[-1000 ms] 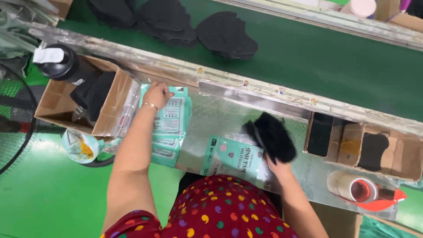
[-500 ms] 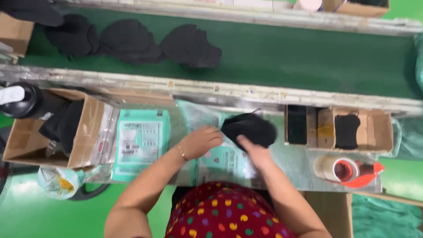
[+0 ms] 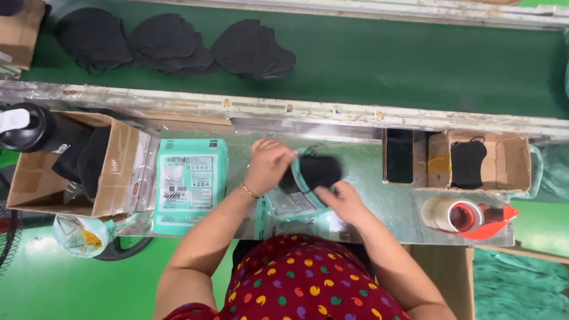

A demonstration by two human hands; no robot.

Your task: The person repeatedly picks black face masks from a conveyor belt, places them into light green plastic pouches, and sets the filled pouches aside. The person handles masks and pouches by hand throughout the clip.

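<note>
From the head view, your left hand (image 3: 268, 164) pinches the mouth of the teal pouch (image 3: 290, 198) on the metal bench (image 3: 367, 195) while your right hand (image 3: 344, 201) grips the black mask (image 3: 317, 170), soft and light, best held by its edges

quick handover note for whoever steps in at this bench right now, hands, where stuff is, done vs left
Left hand: holds open the mouth of a teal pouch on the steel bench.
Right hand: pushes black masks into that pouch; they are partly in.
Stack of teal pouches lies to the left.
More black masks wait on the green belt; tape dispenser sits at right.
Done: pouch opened. Left: seat the masks fully; the pouch is not closed.
</note>
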